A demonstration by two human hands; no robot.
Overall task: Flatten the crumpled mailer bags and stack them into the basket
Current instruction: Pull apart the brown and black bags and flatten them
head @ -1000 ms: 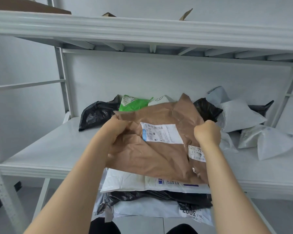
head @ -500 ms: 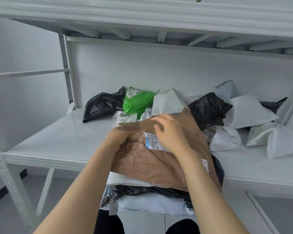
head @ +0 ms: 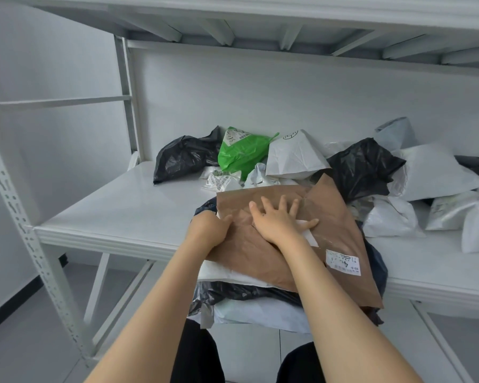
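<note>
Spread fingers (head: 268, 205) of the right hand (head: 280, 226) press flat on the crumpled brown paper mailer bag (head: 332, 217) atop the pile of flattened bags (head: 249, 309), left hand (head: 208, 230) curled round its left edge, so smoothing should sweep firmly away from that anchored edge.

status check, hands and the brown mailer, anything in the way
Status: left hand grips brown mailer at left edge, right hand flat on it, pressing. Mailer lies atop flattened stack. Basket not seen; crumpled bags crowd mailer's far edge.
</note>
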